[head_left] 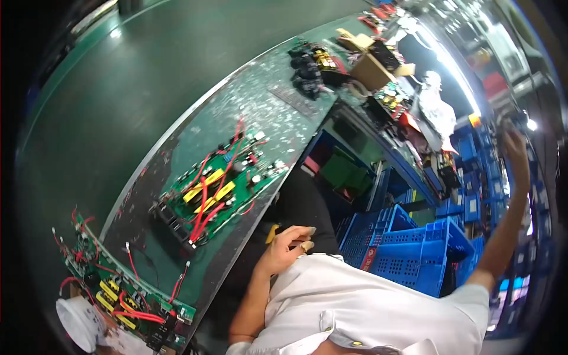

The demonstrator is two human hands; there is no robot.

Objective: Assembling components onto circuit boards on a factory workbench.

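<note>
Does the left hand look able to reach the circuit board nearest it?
Probably yes: the left hand is close beside the bench, and nothing visible blocks the way over its edge to the circuit board.

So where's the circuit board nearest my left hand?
In the head view, the circuit board lies left of centre on the bench, above-left of your left hand.

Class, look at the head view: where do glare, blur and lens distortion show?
Head view: glare flares along the long white tube-shaped light; head view: the bare raised right hand looks smeared, the bare left hand clearer; head view: the flat dark-green workbench has a bowed pale edge, and the picture's corners fall black.
</note>
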